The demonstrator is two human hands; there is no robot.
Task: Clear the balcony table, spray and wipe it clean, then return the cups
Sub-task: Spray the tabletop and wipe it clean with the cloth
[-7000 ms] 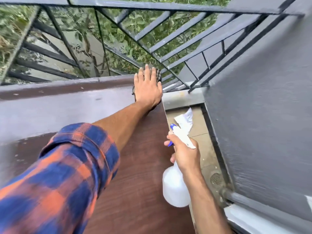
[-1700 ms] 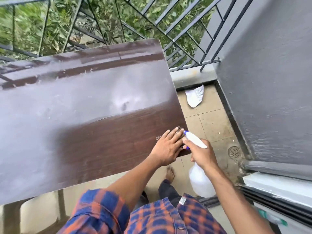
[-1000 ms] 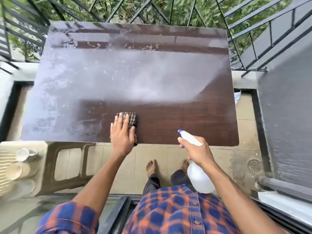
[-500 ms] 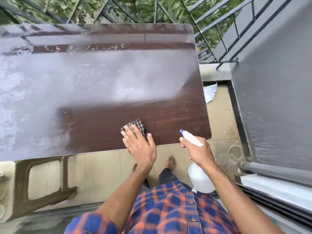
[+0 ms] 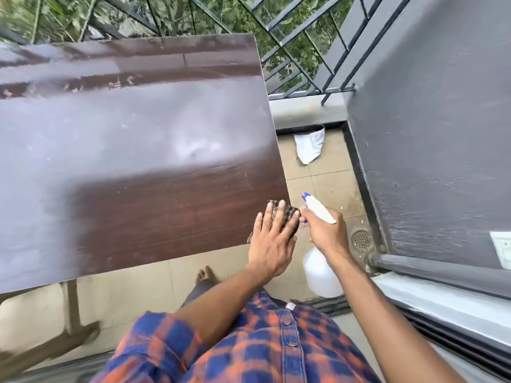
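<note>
A dark brown wood-grain table fills the left and middle of the head view, its top wet and shiny. My left hand lies flat on a checked cloth at the table's near right corner, fingers spread over it. Just right of the corner my right hand grips a white spray bottle with a blue nozzle, held off the table above the floor. No cups are in view.
A black metal railing runs behind the table, with greenery beyond. A grey wall closes the right side. On the tiled floor lie a white bag and a round drain. A sliding-door track runs at lower right.
My left hand has slid the cloth to the right along the near edge, up to the table's right corner. The right hand still holds the bottle. The view has shifted right.
</note>
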